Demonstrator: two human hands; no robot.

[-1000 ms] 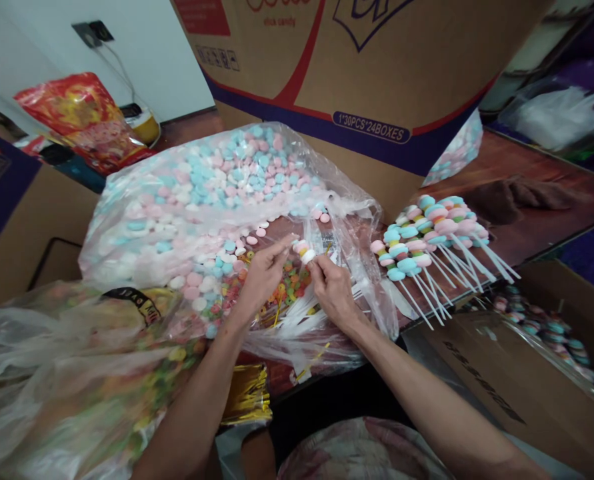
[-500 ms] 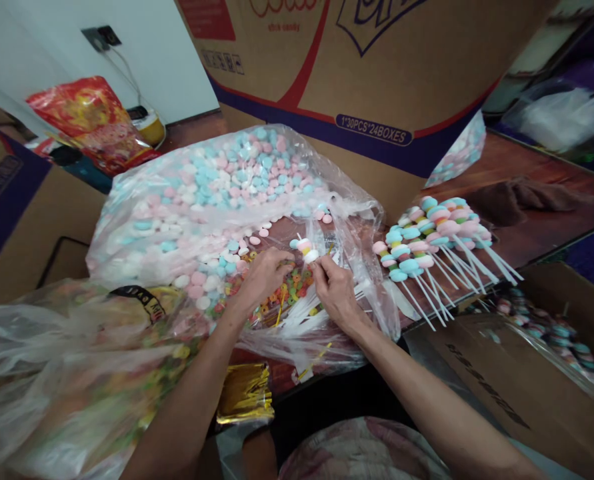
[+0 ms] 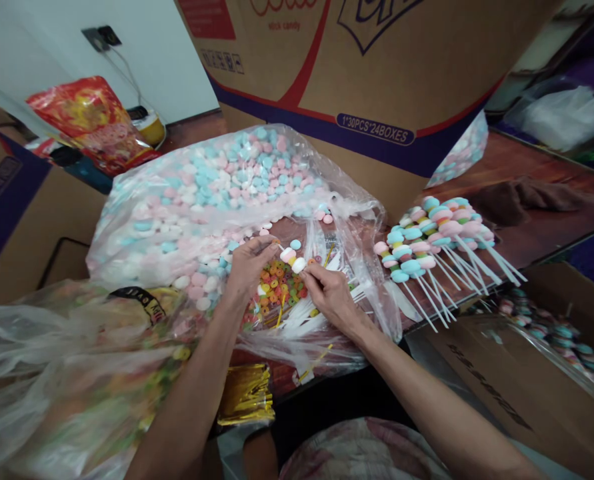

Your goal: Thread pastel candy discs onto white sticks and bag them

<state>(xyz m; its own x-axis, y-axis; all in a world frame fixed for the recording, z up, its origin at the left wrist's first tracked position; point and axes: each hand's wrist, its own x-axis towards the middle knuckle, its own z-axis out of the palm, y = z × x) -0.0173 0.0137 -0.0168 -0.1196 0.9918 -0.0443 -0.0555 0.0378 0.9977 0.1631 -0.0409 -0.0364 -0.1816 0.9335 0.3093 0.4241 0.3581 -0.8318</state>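
Pink-and-white candy stick (image 3: 293, 259) at frame centre: right hand (image 3: 329, 293) pinches it steady, left hand (image 3: 247, 261) pinches on a small candy piece (image 3: 275, 243).

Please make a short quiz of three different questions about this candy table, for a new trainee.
1. True or false: the right hand holds a stick with candy pieces on it.
2. Where do the finished candy sticks lie? A) right of the hands B) inside the big bag C) on the gold ties
3. Fill in: the small ring candies between the hands are ____ (one colour or many colours).

Key: 1 true. 2 A. 3 many colours.
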